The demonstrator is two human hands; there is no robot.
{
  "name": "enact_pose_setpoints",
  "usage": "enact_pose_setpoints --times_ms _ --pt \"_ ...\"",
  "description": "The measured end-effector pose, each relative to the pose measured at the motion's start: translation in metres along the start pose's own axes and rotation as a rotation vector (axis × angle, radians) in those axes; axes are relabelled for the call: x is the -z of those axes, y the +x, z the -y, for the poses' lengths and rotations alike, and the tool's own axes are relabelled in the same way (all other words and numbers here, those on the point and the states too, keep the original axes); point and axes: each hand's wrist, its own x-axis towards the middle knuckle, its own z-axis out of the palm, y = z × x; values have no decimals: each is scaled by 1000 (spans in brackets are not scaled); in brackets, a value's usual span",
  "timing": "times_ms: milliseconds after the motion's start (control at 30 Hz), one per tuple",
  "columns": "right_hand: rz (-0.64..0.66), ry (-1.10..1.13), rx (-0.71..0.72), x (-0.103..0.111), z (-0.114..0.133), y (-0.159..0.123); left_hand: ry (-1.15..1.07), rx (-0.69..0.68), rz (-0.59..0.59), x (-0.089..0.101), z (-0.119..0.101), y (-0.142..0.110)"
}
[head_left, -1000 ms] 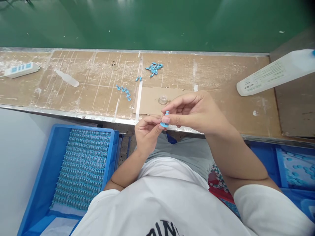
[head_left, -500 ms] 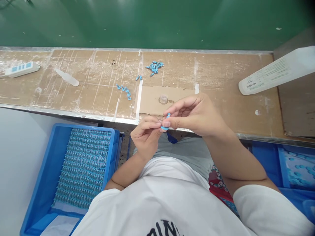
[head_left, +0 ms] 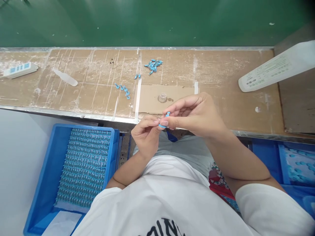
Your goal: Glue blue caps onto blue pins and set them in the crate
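Between my two hands, just off the table's front edge, is a small blue plastic part [head_left: 167,114] with a narrow upper end and a round, disc-like base. My right hand [head_left: 197,114] pinches it between thumb and fingers. The fingertips of my left hand [head_left: 147,132] close on the rim of the base. Fingers hide much of its middle. Just beyond my hands, a small clear cup [head_left: 162,97] stands on a cardboard sheet [head_left: 147,103], with small wet-looking spots beside it.
A pile of small blue pieces [head_left: 154,66] lies at the back, with several blue disc-based parts [head_left: 122,88] to its left. A squeeze bottle [head_left: 65,77] and a white device [head_left: 21,69] lie left. A large white bottle [head_left: 273,70] leans right. A blue crate [head_left: 114,144] holds rows of parts.
Both hands keep hold of the blue part, which has tilted slightly, its base shifting a little to the left. The whole view has moved slightly.
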Motion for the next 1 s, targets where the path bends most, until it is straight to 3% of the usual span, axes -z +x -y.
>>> enact_pose_setpoints --times_ms 633,1000 --pt "23 49 -2 2 -3 2 21 -8 23 5 4 3" --pt "45 144 72 0 -14 2 221 -212 188 10 -7 10"
